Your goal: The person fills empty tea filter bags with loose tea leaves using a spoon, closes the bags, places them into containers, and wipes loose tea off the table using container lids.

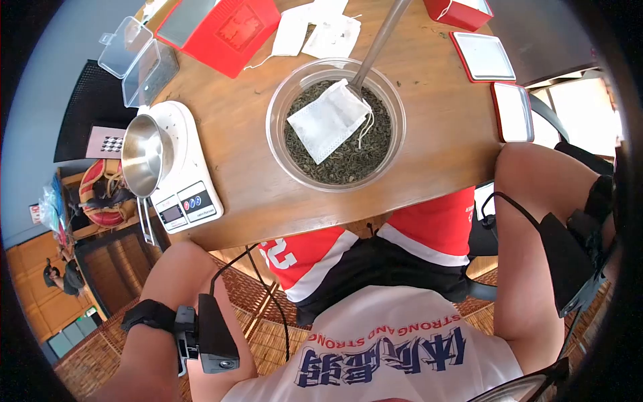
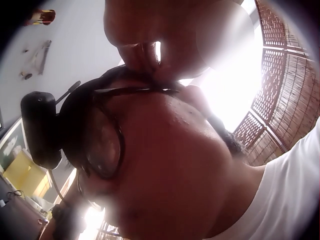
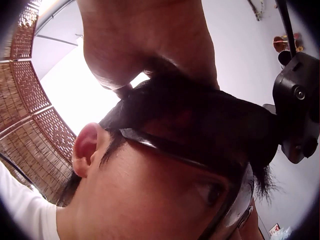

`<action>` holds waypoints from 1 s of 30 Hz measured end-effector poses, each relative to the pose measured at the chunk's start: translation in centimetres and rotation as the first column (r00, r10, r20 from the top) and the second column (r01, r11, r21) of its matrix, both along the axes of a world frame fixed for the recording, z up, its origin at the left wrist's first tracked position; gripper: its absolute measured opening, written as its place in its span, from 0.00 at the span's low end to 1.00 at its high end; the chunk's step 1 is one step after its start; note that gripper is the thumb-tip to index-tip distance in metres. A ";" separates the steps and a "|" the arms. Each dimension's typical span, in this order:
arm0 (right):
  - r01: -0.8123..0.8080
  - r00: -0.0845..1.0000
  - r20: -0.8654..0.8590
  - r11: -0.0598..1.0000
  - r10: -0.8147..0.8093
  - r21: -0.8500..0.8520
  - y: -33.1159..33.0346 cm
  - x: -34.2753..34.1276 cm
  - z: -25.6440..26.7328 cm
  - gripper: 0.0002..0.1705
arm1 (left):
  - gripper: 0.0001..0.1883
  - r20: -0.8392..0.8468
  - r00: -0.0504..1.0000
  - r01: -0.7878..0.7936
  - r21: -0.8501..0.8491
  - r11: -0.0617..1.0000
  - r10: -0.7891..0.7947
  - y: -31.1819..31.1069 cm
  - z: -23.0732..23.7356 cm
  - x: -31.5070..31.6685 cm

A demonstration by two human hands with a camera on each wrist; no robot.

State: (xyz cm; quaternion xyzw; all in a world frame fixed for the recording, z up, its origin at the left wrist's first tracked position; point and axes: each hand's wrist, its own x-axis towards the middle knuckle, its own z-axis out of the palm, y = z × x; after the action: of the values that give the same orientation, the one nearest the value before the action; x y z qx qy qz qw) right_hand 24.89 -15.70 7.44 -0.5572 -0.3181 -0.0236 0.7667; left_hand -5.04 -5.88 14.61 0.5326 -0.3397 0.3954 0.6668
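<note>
Both hands are up at the person's head, outside the head view. In the left wrist view the left hand is at the head beside the black glasses; its fingertips are dark and partly hidden. The right hand touches the dark hair at the top of the head in the right wrist view, and I cannot tell whether its fingers hold anything. On the table, a clear round tub holds dark dried leaves. A white drawstring tea bag and a grey-handled utensil lie in it.
A white kitchen scale bears a metal pan at left. Behind are a clear hinged box, a red box and white bags. Two red-rimmed lids lie at right. Black cables hang below the table.
</note>
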 end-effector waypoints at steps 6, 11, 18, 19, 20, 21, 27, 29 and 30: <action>0.042 0.997 -0.056 0.998 -0.044 -0.040 -0.7 -0.4 -0.3 0.20 | 0.19 -0.036 0.999 0.014 -0.035 0.999 -0.015 0.2 0.5 -1.0; 0.075 0.995 -0.057 0.995 -0.079 -0.066 -1.6 0.1 0.2 0.20 | 0.19 -0.023 0.999 0.022 -0.057 0.998 -0.024 0.9 0.8 -3.8; 0.075 0.992 -0.097 0.995 -0.081 -0.060 -1.2 0.0 0.6 0.20 | 0.19 -0.043 0.999 -0.012 -0.044 0.999 0.010 1.7 2.0 -5.6; 0.077 0.990 -0.112 0.995 -0.083 -0.058 -1.1 -0.2 0.6 0.20 | 0.19 -0.055 0.998 -0.015 -0.040 0.999 0.013 0.8 1.5 -2.3; 0.078 0.988 -0.133 0.995 -0.085 -0.056 -0.9 -0.4 0.5 0.20 | 0.19 -0.072 0.997 -0.019 -0.036 0.999 0.016 0.3 1.8 -1.8; 0.081 0.984 -0.155 0.995 -0.089 -0.053 -0.9 -0.5 0.4 0.20 | 0.19 -0.091 0.996 -0.020 -0.030 0.999 0.017 -0.2 1.6 0.5; 0.142 0.964 -0.218 0.989 -0.150 -0.051 -0.9 -0.8 0.3 0.20 | 0.19 -0.136 0.991 0.013 -0.015 1.000 -0.015 1.1 3.3 -0.7; 0.140 0.969 -0.196 0.989 -0.147 -0.049 -0.9 -0.6 0.8 0.20 | 0.20 -0.108 0.994 0.000 -0.014 1.000 -0.002 1.6 3.3 -2.4; 0.128 0.972 -0.193 0.990 -0.136 -0.054 -0.8 -0.5 0.9 0.20 | 0.20 -0.102 0.995 -0.017 -0.019 1.000 0.015 1.7 4.7 -3.8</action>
State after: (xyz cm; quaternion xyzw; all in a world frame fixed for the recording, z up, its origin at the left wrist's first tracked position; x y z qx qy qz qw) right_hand 24.34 -16.50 8.29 -0.5924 -0.2036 -0.0128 0.7794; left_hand -8.84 -4.17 19.36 0.5482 -0.2969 0.3764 0.6853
